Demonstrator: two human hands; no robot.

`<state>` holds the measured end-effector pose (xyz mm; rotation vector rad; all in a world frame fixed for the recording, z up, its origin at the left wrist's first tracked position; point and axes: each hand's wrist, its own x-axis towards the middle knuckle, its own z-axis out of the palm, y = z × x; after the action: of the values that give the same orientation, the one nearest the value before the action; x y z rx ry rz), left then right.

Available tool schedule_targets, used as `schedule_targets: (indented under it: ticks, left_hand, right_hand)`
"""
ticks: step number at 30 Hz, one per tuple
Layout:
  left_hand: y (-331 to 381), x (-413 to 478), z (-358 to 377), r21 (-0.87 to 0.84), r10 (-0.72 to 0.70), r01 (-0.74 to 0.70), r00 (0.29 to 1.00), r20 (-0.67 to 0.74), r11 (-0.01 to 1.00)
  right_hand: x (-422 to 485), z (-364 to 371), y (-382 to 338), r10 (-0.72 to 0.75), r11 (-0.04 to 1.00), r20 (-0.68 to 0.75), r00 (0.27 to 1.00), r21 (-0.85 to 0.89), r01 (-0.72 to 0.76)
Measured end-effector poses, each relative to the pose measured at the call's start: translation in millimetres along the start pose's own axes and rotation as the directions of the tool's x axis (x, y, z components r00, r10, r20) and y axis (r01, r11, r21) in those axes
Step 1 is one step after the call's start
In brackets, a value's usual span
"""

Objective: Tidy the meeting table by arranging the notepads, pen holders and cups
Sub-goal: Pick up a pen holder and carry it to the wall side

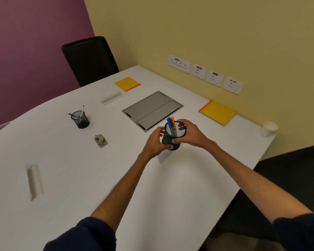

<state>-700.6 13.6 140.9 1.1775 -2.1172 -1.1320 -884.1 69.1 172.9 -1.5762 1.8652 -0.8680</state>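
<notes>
Pen holder: black mesh, upright, near the middle of the table, held between both hands; whether its base touches the table I cannot tell. It is the clock's centre below, with 12 pointing away from the person.
Markers: blue, green and orange, standing in the pen holder and leaning toward 11 o'clock.
Left hand: grips the holder's 9 o'clock side – fingers curled round the wall, thumb low on the near face.
Right hand: grips the 3 o'clock side, fingers curled over the far rim, thumb pressed on the near wall.
Second pen holder: 9 o'clock, well apart, upright, with a blue pen and a white one inside.
Far notepad: yellow with an orange edge, flat at 10 to 11 o'clock by the far table edge.
Near notepad: yellow, flat at 2 o'clock, close to the wall.
Paper cup: white, upright at 3 o'clock – right at the table's corner.
Grey hatch: set flush in the table at 11 o'clock, its near corner just beside the holder.
Grey clip-like object: small, at 9 o'clock, nearer than the second pen holder; too blurred to identify.
Black chair: beyond the far table edge at 11 o'clock.
Wall sockets: a row at 1 o'clock.
</notes>
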Motion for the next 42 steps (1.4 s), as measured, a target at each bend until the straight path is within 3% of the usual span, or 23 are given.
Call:
schedule_targets:
  ticks: [4, 16, 23, 35, 42]
  left_hand:
    - [31.3, -17.0, 20.9, 0.004, 0.09, -0.091, 0.994, 0.069, 0.996]
    - [105.8, -58.3, 74.2, -0.081, 0.181, -0.177, 0.982, 0.044, 0.981]
    - [147.5, -62.2, 118.1, -0.039, 0.21, -0.208, 0.977, 0.039, 0.977]
    - [258.8, -58.1, 264.3, -0.003, 0.207, -0.207, 0.976, -0.069, 0.978]
    - [300.2, -30.5, 323.0, 0.046, 0.195, -0.194, 0.981, -0.022, 0.98]
  right_hand:
    - [-49.3, -34.5, -1.5, 0.013, 1.0, -0.052, 0.999, 0.011, -0.013]
    - [-134.9, -103.0, 11.5, -0.006, 0.999, -0.164, 0.986, 0.048, 0.015]
    - [-163.9, -154.4, 35.2, -0.054, 0.998, -0.132, 0.99, 0.022, 0.057]
    - [-221.1, -295.1, 132.8, -0.08, 0.995, -0.133, 0.988, 0.051, 0.087]
    - [-226.4, -348.5, 193.6, -0.023, 0.993, -0.168, 0.986, 0.113, 0.042]
